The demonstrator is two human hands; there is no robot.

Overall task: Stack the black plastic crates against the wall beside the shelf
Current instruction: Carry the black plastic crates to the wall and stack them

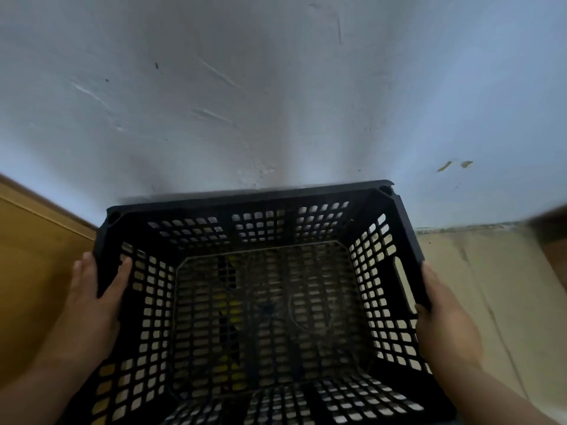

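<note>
A black plastic crate (264,210) with lattice walls and floor fills the lower middle of the head view, its open top facing me and its far rim close to the white wall (276,87). My left hand (95,296) grips the crate's left rim, thumb inside the wall and fingers outside. My right hand (445,320) grips the right rim just below an oblong handle slot. Something yellow and dark shows through the crate's floor; I cannot tell what lies beneath.
A yellow-brown wooden panel (33,256) stands at the left, close to the crate. Pale tiled floor (478,286) lies to the right. A blurred dark brown object (549,219) sits at the right edge. The wall bears scuffs and scratches.
</note>
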